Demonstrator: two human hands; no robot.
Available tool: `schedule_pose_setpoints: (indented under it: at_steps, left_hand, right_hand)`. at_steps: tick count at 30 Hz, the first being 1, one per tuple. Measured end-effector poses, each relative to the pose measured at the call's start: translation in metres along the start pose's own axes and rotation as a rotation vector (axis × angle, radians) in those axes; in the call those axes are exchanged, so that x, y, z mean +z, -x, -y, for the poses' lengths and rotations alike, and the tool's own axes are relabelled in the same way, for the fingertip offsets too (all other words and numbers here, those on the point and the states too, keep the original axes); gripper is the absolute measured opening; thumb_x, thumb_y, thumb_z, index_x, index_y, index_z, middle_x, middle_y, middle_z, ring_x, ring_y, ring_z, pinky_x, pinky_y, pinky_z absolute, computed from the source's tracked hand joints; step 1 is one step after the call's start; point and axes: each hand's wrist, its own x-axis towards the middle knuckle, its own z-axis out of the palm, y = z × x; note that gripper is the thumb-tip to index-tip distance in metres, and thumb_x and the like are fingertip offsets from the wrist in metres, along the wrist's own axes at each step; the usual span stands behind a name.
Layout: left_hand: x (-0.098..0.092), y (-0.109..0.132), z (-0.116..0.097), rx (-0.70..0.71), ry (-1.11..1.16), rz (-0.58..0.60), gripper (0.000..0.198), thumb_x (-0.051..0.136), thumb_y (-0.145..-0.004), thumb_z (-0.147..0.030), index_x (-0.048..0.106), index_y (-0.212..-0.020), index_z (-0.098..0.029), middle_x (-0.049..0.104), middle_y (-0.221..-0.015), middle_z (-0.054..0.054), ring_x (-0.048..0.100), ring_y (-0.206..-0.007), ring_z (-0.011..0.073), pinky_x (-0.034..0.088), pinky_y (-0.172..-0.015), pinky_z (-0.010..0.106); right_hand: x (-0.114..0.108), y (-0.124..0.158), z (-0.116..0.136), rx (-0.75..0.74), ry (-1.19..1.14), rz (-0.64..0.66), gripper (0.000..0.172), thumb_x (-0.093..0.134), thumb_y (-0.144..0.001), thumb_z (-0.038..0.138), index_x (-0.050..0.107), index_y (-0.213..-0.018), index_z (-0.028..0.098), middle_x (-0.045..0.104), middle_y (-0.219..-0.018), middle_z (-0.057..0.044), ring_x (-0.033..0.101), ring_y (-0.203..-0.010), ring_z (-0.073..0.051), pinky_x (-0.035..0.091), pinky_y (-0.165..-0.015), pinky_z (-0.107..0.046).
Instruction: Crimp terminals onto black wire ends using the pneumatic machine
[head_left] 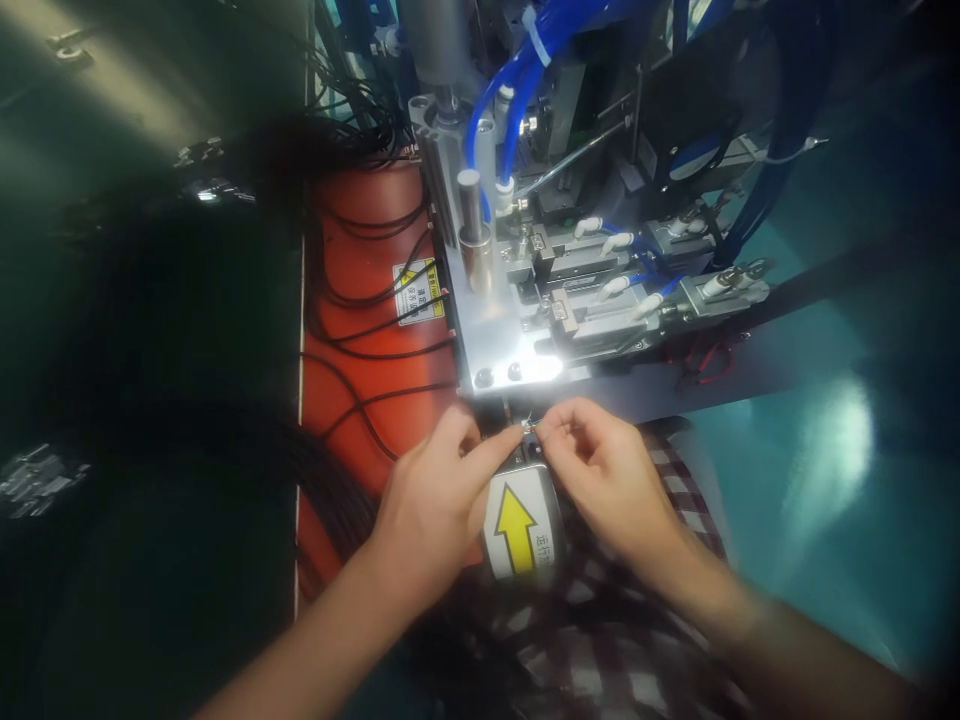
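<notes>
My left hand and my right hand meet fingertip to fingertip at the front edge of a metal machine. Between them sits a small shiny metallic piece, too small to name. The left index finger presses against its left side, thumb and fingers bent. On its other side, the right thumb and index finger are pinched together. Directly below the fingers is a white cover with a yellow arrow.
Black cables run across an orange surface at left, which bears a warning label. Pneumatic cylinders with white fittings and blue hoses stand behind the hands. Checkered cloth shows below. Metal parts lie far left.
</notes>
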Motion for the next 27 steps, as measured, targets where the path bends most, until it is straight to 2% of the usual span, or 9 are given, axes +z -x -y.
schedule_pose_setpoints:
  at_steps: [3, 7, 9, 11, 14, 18, 21, 25, 27]
  left_hand:
    - [0.001, 0.001, 0.001, 0.0, -0.004, 0.001, 0.035, 0.044, -0.091, -0.014, 0.067, -0.117, -0.019, 0.05, -0.081, 0.003, 0.053, -0.063, 0.0116, 0.047, -0.053, 0.022]
    - [0.0, 0.0, 0.0, 0.008, -0.004, -0.009, 0.035, 0.043, -0.091, -0.015, 0.067, -0.117, -0.018, 0.049, -0.08, 0.004, 0.053, -0.062, 0.012, 0.047, -0.052, 0.022]
    - [0.0, 0.0, 0.0, 0.015, -0.003, -0.01, 0.035, 0.043, -0.091, -0.014, 0.068, -0.116, -0.017, 0.049, -0.079, 0.004, 0.053, -0.061, 0.0124, 0.047, -0.052, 0.023]
    - [-0.001, -0.001, 0.0, 0.017, 0.002, -0.006, 0.035, 0.044, -0.091, -0.014, 0.068, -0.116, -0.016, 0.049, -0.079, 0.004, 0.054, -0.062, 0.0131, 0.049, -0.052, 0.023]
    - [-0.001, -0.001, -0.001, 0.011, 0.007, 0.0, 0.034, 0.046, -0.09, -0.014, 0.069, -0.115, -0.015, 0.05, -0.079, 0.004, 0.054, -0.063, 0.0135, 0.049, -0.053, 0.024]
    - [-0.002, -0.001, -0.001, 0.009, 0.006, -0.001, 0.035, 0.046, -0.089, -0.011, 0.069, -0.115, -0.016, 0.049, -0.077, 0.004, 0.053, -0.062, 0.0132, 0.048, -0.052, 0.023]
    - [-0.001, -0.001, -0.001, 0.006, 0.013, 0.0, 0.034, 0.046, -0.09, -0.013, 0.069, -0.114, -0.016, 0.049, -0.077, 0.004, 0.054, -0.062, 0.0132, 0.048, -0.053, 0.023]
    - [-0.001, -0.001, -0.002, -0.009, 0.02, 0.009, 0.033, 0.045, -0.092, -0.018, 0.069, -0.114, -0.015, 0.05, -0.078, 0.004, 0.054, -0.063, 0.0131, 0.049, -0.054, 0.023]
    - [-0.001, -0.002, -0.002, -0.009, 0.022, 0.009, 0.033, 0.044, -0.093, -0.018, 0.069, -0.114, -0.015, 0.05, -0.078, 0.004, 0.054, -0.063, 0.013, 0.049, -0.053, 0.023]
  right_hand:
    - [0.0, -0.001, 0.0, 0.071, -0.028, 0.092, 0.02, 0.053, -0.087, 0.033, 0.055, -0.074, 0.018, 0.049, -0.053, 0.004, 0.045, -0.047, -0.01, 0.037, -0.046, -0.023]
    - [-0.002, 0.0, -0.003, -0.077, 0.128, -0.019, 0.018, 0.053, -0.087, 0.031, 0.058, -0.076, 0.017, 0.059, -0.067, -0.001, 0.052, -0.058, -0.013, 0.042, -0.054, -0.026]
    - [-0.005, 0.001, -0.005, -0.09, 0.156, 0.005, 0.017, 0.053, -0.087, 0.03, 0.061, -0.078, 0.017, 0.062, -0.072, -0.003, 0.053, -0.059, -0.014, 0.043, -0.056, -0.027]
    - [-0.007, 0.0, -0.006, -0.053, 0.11, 0.022, 0.018, 0.054, -0.087, 0.032, 0.065, -0.085, 0.017, 0.062, -0.071, -0.002, 0.051, -0.054, -0.013, 0.041, -0.051, -0.026]
    - [-0.005, -0.004, -0.005, -0.052, 0.023, -0.037, 0.02, 0.059, -0.084, 0.034, 0.067, -0.092, 0.017, 0.061, -0.069, -0.001, 0.05, -0.053, -0.012, 0.039, -0.047, -0.025]
    - [0.005, -0.008, -0.005, -0.059, -0.085, -0.04, 0.015, 0.064, -0.081, 0.032, 0.064, -0.081, 0.017, 0.059, -0.064, 0.0, 0.052, -0.054, -0.013, 0.04, -0.048, -0.024]
    - [0.008, -0.008, -0.007, -0.167, -0.041, -0.082, 0.013, 0.061, -0.084, 0.027, 0.063, -0.077, 0.017, 0.062, -0.066, -0.001, 0.055, -0.057, -0.013, 0.043, -0.051, -0.025]
    - [0.006, -0.006, -0.01, -0.424, 0.149, -0.147, 0.012, 0.056, -0.087, 0.018, 0.063, -0.078, 0.016, 0.065, -0.074, -0.004, 0.06, -0.067, -0.016, 0.046, -0.061, -0.027]
    - [0.005, -0.006, -0.012, -0.458, 0.195, -0.152, 0.012, 0.055, -0.088, 0.017, 0.063, -0.078, 0.016, 0.065, -0.075, -0.004, 0.061, -0.068, -0.016, 0.047, -0.062, -0.027]
